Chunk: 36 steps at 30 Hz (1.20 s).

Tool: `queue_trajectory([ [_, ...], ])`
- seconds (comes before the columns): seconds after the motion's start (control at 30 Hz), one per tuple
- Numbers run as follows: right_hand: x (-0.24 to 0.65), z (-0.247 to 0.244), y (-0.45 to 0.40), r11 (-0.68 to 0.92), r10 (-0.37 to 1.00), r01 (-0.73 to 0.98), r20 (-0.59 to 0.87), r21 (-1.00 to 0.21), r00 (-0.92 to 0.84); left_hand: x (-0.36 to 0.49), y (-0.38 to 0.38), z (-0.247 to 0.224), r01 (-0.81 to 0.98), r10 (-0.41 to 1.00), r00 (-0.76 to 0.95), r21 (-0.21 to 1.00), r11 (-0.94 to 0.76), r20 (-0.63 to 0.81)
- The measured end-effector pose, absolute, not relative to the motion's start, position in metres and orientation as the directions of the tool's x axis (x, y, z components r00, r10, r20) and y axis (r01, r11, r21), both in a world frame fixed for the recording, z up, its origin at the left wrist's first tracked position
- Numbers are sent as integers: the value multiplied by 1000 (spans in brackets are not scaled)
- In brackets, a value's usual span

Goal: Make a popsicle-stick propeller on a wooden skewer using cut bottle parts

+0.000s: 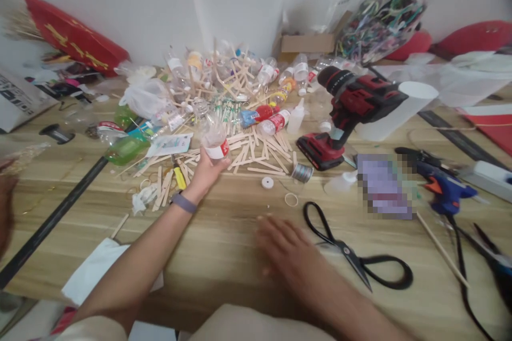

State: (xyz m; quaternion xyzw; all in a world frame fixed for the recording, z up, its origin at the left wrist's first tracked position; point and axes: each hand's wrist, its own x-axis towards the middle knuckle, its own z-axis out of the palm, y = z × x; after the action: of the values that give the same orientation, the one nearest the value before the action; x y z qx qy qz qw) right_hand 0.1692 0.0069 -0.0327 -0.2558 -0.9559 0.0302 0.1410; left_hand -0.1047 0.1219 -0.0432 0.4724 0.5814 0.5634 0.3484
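Note:
My left hand [207, 173], with a band on its wrist, reaches forward and is wrapped round the lower part of a clear plastic bottle [212, 133] with a red and white label. The bottle stands roughly upright among wooden craft sticks [256, 152]. Closer to me, my right hand [286, 248] hovers or rests low over the wooden table, palm down, slightly blurred, fingers stretched out and holding nothing. Just right of it lie black-handled scissors [346, 249]. A yellow cutter [180, 177] is beside my left wrist.
A red and black cordless drill [352, 112] stands on its battery at the right. Beyond it are a blue glue gun [448, 192] and a white power strip [488, 176]. Many plastic bottles pile up along the wall. A black strip [60, 213] crosses the table at left; another person's hand [6, 202] shows at the edge.

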Motion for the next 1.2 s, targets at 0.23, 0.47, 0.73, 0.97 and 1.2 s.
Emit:
queue_trajectory([
  [0.23, 101, -59, -14, 998, 1, 26, 364, 65, -931, -106, 120, -37, 222, 948, -297, 974, -46, 113],
  [0.47, 148, -56, 31, 911, 389, 411, 304, 10, -870, -115, 88, -30, 346, 903, -417, 937, 51, 105],
  [0.73, 197, -23, 52, 754, 576, 656, 448, 32, -684, -78, 52, -10, 633, 940, -236, 773, -45, 248],
  [0.97, 203, -9, 56, 774, 555, 607, 652, -178, -516, -31, 124, -4, 857, 991, 42, 505, -100, 125],
  [1.2, 207, -14, 56, 784, 528, 597, 690, -172, -494, 1, 200, -8, 949, 996, -87, 307, 75, 24],
])
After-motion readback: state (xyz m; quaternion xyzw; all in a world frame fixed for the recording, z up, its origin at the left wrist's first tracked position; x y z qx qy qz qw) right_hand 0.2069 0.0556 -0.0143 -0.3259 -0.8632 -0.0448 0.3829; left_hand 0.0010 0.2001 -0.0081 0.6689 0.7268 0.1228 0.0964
